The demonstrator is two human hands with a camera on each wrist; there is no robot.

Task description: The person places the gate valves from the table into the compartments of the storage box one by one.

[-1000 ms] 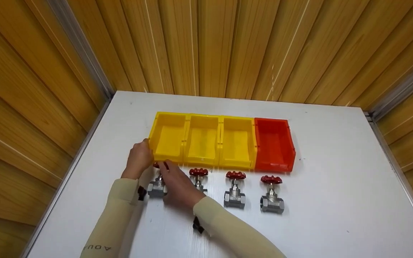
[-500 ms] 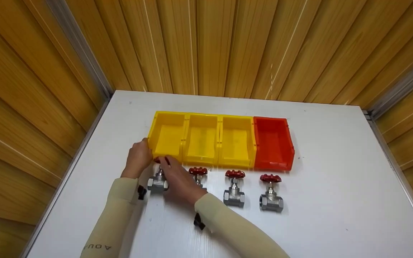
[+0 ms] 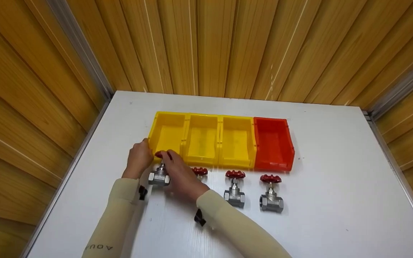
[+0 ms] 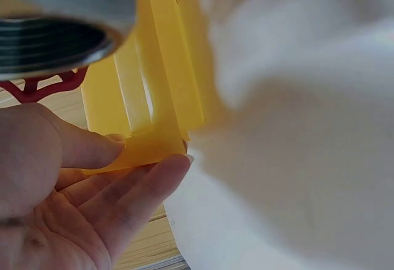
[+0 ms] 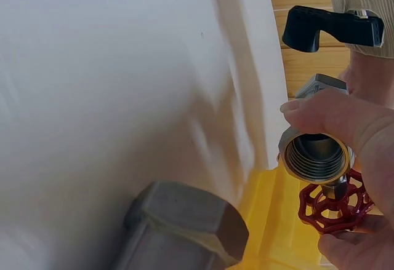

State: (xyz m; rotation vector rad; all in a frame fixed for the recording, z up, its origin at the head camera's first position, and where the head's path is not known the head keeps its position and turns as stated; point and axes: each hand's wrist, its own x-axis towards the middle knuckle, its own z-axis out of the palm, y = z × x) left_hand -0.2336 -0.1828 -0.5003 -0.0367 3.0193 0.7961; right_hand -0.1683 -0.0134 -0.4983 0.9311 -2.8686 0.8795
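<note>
In the head view my right hand (image 3: 184,179) holds a gate valve (image 3: 159,178) with a red handwheel at the front of the leftmost yellow bin (image 3: 169,134). In the right wrist view the thumb lies on the metal body of this valve (image 5: 315,156), and fingers are at its handwheel (image 5: 335,208). My left hand (image 3: 139,159) grips the left side wall of that bin; in the left wrist view its thumb and fingers (image 4: 154,181) pinch the yellow wall (image 4: 138,150). The right hand partly hides a second valve (image 3: 200,171).
Two more yellow bins (image 3: 203,134) (image 3: 237,136) and a red bin (image 3: 273,143) adjoin in a row. Two gate valves (image 3: 234,195) (image 3: 271,200) lie on the white table (image 3: 335,186) in front of them. Wood-patterned walls (image 3: 213,46) surround the table.
My right hand has moved the valve up and forward, toward the leftmost yellow bin, covering more of the second valve. The left hand has kept its grip on the bin wall.
</note>
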